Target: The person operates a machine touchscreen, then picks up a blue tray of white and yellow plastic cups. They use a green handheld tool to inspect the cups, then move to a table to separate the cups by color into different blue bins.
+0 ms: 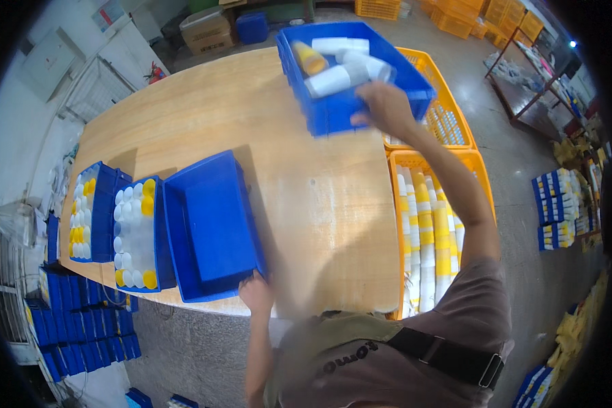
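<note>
The big wooden counter fills the middle of your view. At 3 o'clock, just past its edge, an orange crate holds rows of white and yellow bottles. A second orange crate sits beyond it, toward 1 o'clock.

At 12 o'clock a blue bin stands tilted near the far right edge of the counter, with a few white bottles lying loose inside. Your right hand is on its near right side, fingers curled over the wall, gripping it.

At 8 o'clock an empty blue bin lies flat on the counter. Your left hand is at its near corner, touching the rim; you cannot tell if the fingers are closed, because the hand is blurred.

At 9 o'clock two smaller blue trays hold white and yellow caps.
</note>
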A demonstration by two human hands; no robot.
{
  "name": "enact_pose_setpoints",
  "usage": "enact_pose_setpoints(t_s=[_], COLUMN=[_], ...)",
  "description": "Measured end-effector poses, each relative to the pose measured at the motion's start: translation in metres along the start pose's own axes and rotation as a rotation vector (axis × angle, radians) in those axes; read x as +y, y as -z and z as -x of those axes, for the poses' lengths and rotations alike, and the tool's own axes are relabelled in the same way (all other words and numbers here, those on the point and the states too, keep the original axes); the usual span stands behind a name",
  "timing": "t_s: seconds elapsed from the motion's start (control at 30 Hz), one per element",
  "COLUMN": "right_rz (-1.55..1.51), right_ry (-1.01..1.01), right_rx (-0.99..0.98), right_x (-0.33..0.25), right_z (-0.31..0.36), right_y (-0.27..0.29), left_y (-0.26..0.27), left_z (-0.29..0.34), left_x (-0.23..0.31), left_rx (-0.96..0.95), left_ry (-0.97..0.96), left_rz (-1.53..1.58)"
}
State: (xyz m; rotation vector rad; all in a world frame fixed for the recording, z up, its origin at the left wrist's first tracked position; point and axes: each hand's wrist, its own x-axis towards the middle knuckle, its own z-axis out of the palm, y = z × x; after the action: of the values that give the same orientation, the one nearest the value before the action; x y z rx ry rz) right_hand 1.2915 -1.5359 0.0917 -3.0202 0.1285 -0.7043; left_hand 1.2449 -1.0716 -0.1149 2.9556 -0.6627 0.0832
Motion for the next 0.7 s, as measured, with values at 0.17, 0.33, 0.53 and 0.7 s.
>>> enact_pose_setpoints(t_s=[0.17, 0.33, 0.53, 0.7], right_rz=[-0.006, -0.113, -0.269, -0.552], right_ry=[0.299, 0.25, 0.349, 0.263], right_rx=[-0.079, -0.217, -0.554, -0.524], right_x=[-0.093, -0.146, -0.2, -0.21], right_z=[0.167, 0.267, 0.343, 0.349], right_y=[0.029, 0.035, -0.018, -0.021], left_y=[0.006, 0.025, 0.035, 0.05], left_z=[0.015, 0.053, 0.078, 0.091], left_x=[-0.001, 0.01, 0.024, 0.038], left_rx=[-0.123, -0.174, -0.45, -0.481], left_ry=[-0.046, -0.153, -0.102, 0.042], left_rz=[0.065, 0.305, 0.426, 0.649])
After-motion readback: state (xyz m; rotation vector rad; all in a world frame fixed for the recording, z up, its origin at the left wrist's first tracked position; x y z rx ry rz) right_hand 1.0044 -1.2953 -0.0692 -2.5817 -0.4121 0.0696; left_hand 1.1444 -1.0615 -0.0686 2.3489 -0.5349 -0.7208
